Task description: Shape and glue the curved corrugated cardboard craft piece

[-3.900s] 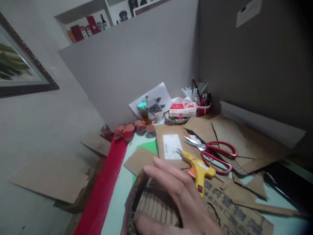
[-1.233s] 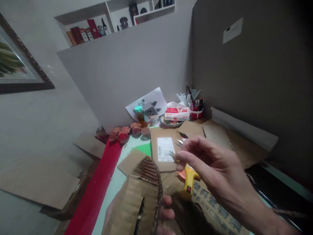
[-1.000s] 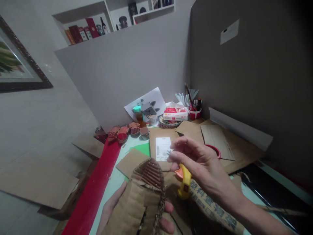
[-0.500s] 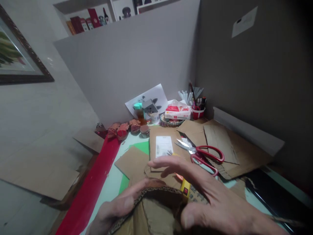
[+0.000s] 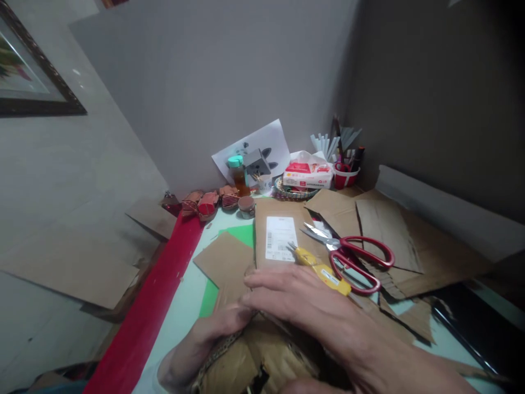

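A curved corrugated cardboard piece (image 5: 246, 366) sits low in the head view, close to me. My left hand (image 5: 200, 345) grips its left edge from underneath, thumb on top. My right hand (image 5: 311, 314) lies flat over the top of it, fingers stretched to the left and pressing down. Just beyond my right fingers lie a yellow glue gun (image 5: 320, 268) and red-handled scissors (image 5: 353, 257) on brown cardboard sheets.
A cardboard sheet with a white label (image 5: 279, 235) and a green sheet (image 5: 241, 238) lie ahead. At the back stand a tissue pack (image 5: 307, 172), a red cup of pens (image 5: 344, 172), a jar (image 5: 237, 172) and small red paper pieces (image 5: 205, 202). A red strip (image 5: 159, 306) edges the table's left side.
My right hand came down from the air and now presses flat on the cardboard piece. The piece was lowered toward the table. The view tilted down.
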A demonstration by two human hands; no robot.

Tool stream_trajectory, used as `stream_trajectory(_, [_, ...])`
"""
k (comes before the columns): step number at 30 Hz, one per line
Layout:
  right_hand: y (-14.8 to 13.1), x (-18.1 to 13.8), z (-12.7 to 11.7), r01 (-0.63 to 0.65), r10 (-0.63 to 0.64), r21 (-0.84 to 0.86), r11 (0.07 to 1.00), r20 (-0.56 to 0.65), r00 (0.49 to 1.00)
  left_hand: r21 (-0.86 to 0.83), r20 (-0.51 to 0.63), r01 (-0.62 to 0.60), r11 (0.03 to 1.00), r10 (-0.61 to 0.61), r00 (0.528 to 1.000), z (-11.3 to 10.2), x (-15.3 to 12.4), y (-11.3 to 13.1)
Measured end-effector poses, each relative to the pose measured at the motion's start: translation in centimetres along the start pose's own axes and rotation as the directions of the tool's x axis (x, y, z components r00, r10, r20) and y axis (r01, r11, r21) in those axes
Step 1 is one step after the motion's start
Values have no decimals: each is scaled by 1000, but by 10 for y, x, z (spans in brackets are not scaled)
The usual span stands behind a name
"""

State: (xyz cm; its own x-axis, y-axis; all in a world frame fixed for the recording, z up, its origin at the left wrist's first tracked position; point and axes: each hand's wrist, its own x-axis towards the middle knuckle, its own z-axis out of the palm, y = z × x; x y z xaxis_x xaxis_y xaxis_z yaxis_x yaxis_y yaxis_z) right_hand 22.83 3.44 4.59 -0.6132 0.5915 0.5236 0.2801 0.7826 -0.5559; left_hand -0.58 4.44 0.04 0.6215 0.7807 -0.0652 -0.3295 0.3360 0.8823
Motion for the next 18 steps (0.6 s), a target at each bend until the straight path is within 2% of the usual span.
stream_trajectory(4, [1, 2, 2, -29, 30, -13, 999, 76, 997, -43, 32, 36, 998, -35, 999, 6, -4, 5])
stream_trajectory(9, [5, 8, 2, -52, 40, 57, 997, 196, 980, -61, 71, 87, 994, -83, 994, 7, 0, 8])
stream_trajectory(14, [-3, 10, 0, -83, 75, 36, 996, 184, 980, -42, 22, 150, 988, -149, 989, -1, -3, 6])
stream_trajectory(18, [-5, 8, -1, -115, 113, -3, 993, 187, 976, -78, -17, 149, 986, -151, 988, -6, -3, -1])
